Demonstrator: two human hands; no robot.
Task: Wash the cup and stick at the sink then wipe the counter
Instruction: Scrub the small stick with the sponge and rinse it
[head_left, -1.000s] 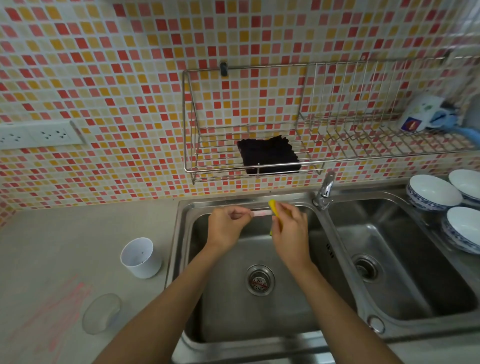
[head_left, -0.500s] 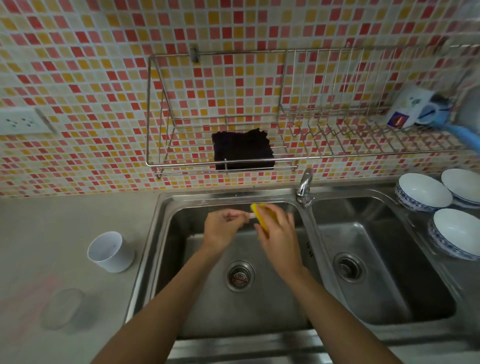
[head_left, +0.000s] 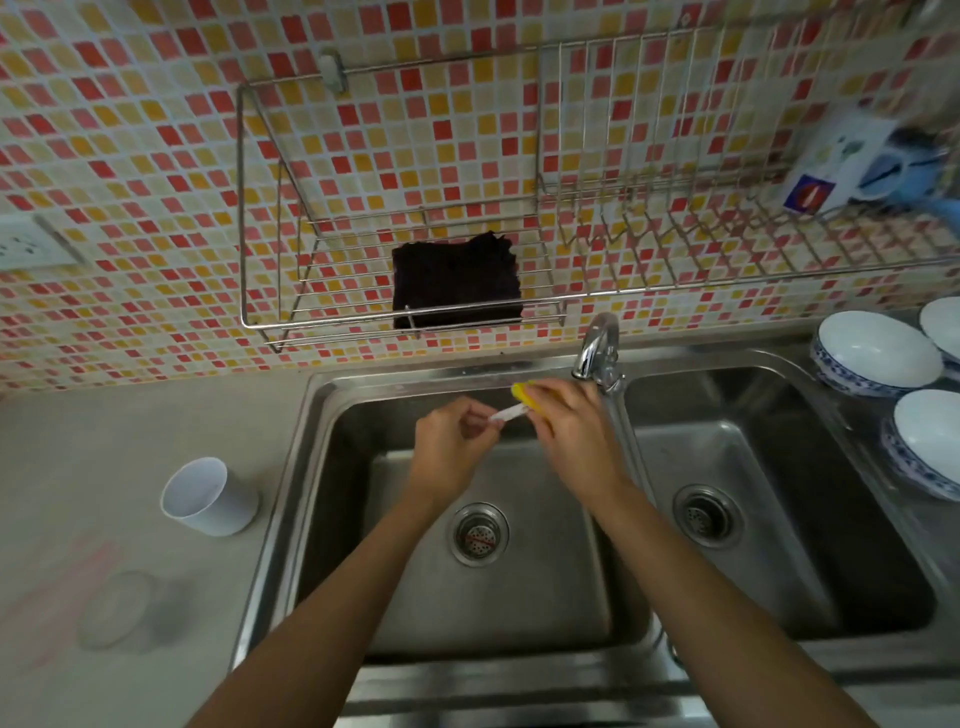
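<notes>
Over the left basin of the steel sink (head_left: 317, 467), my left hand (head_left: 452, 452) pinches one end of a thin pale stick (head_left: 511, 414). My right hand (head_left: 571, 431) is closed on a yellow sponge (head_left: 524, 395) that wraps the stick's other end, just under the tap (head_left: 595, 351). No water is seen running. A white cup (head_left: 208, 496) stands upright on the grey counter (head_left: 104, 441) left of the sink. Faint pink stains (head_left: 67, 587) mark the counter near its front left.
A clear round lid (head_left: 117, 608) lies on the counter in front of the cup. A dark cloth (head_left: 457, 283) sits in the wire wall rack (head_left: 415, 322) above the sink. Three white bowls (head_left: 878, 353) rest right of the right basin. A socket (head_left: 31, 244) is on the tiled wall.
The view shifted so the sink sits further left and lower in frame. My right hand with the sponge slid slightly along the stick toward the tap; my left hand keeps its pinch.
</notes>
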